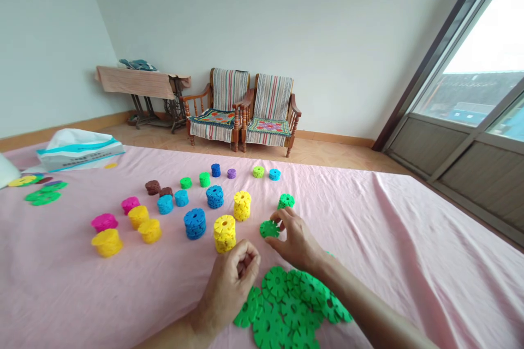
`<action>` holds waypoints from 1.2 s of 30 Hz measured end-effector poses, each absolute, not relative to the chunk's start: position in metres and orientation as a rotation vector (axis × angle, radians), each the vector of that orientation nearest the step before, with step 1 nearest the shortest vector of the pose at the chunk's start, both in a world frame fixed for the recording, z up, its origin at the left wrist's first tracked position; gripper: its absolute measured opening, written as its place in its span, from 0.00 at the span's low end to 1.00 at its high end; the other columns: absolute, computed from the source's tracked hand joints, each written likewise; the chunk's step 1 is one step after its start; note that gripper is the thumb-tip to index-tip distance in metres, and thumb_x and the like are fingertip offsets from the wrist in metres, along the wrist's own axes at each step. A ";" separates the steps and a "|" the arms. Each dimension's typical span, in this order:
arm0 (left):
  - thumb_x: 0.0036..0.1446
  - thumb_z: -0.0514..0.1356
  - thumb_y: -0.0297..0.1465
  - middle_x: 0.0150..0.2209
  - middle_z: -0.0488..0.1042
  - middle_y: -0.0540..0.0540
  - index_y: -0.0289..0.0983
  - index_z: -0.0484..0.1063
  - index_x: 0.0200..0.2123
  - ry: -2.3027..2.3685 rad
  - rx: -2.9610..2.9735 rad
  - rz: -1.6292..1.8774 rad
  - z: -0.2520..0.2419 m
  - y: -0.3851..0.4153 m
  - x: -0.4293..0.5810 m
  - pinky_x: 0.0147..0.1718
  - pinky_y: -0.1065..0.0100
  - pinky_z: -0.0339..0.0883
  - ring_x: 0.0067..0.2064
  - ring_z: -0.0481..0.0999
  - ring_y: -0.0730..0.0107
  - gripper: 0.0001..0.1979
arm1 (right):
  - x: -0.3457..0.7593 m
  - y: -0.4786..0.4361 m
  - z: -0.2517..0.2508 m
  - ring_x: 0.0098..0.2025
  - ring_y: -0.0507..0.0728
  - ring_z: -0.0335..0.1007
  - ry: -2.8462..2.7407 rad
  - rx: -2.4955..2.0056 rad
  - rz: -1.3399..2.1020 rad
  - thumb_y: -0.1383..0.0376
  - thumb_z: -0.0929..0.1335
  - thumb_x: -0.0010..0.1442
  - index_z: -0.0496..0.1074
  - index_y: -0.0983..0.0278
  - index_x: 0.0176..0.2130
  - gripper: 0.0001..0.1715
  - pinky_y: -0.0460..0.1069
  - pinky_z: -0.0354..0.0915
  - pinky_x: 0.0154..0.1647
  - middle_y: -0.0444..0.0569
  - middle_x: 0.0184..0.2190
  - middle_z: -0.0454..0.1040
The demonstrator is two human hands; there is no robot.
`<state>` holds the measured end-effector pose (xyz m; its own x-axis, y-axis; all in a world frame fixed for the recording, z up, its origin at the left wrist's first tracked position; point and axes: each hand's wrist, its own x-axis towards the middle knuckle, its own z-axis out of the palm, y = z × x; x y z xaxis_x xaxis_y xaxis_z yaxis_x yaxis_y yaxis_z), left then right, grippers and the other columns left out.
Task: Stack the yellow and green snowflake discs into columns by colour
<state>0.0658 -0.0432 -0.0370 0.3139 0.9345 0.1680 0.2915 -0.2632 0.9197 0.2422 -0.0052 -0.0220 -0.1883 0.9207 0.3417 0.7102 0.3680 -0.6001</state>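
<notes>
My right hand (295, 240) pinches a green plastic disc (269, 228) lying on the pink cloth (409, 251), just in front of a small green stack (286, 201). My left hand (233, 281) is curled with its fingers closed beside a yellow stack (225, 233); nothing shows in it. A loose heap of green discs (292, 308) lies under and between my wrists.
Stacks of yellow (107, 242), blue (195, 223), pink (104, 222), brown (153, 187) and other colours stand across the cloth. Flat green discs (44, 195) and a white bag (77, 154) lie far left. Two wooden chairs (241, 112) and a window (475, 98) are beyond.
</notes>
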 end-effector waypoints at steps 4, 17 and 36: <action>0.60 0.52 0.32 0.20 0.61 0.55 0.38 0.60 0.27 1.106 1.760 0.955 -0.038 -0.043 0.065 0.18 0.78 0.56 0.20 0.62 0.78 0.09 | 0.237 0.003 -0.035 0.33 0.54 0.63 -1.949 -1.443 0.385 0.72 0.70 0.46 0.66 0.64 0.37 0.16 0.49 0.63 0.35 0.47 0.32 0.65; 0.59 0.52 0.32 0.21 0.62 0.55 0.38 0.60 0.26 1.103 1.758 0.951 -0.036 -0.044 0.065 0.20 0.78 0.57 0.21 0.63 0.77 0.09 | 0.235 0.005 -0.034 0.34 0.54 0.65 -1.986 -1.500 0.336 0.69 0.71 0.47 0.67 0.64 0.37 0.15 0.49 0.63 0.36 0.47 0.34 0.66; 0.59 0.53 0.32 0.20 0.61 0.55 0.38 0.62 0.26 1.119 1.771 0.971 -0.034 -0.043 0.067 0.21 0.77 0.59 0.22 0.65 0.75 0.09 | 0.254 -0.066 0.021 0.44 0.58 0.65 -2.499 -1.399 0.673 0.66 0.73 0.46 0.71 0.60 0.42 0.20 0.53 0.60 0.46 0.48 0.41 0.69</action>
<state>0.0666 -0.0427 -0.0339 0.3117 0.9327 0.1812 0.3108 -0.2803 0.9082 0.2536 -0.0661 0.0213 -0.5326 0.8451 -0.0471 0.7544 0.4487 -0.4792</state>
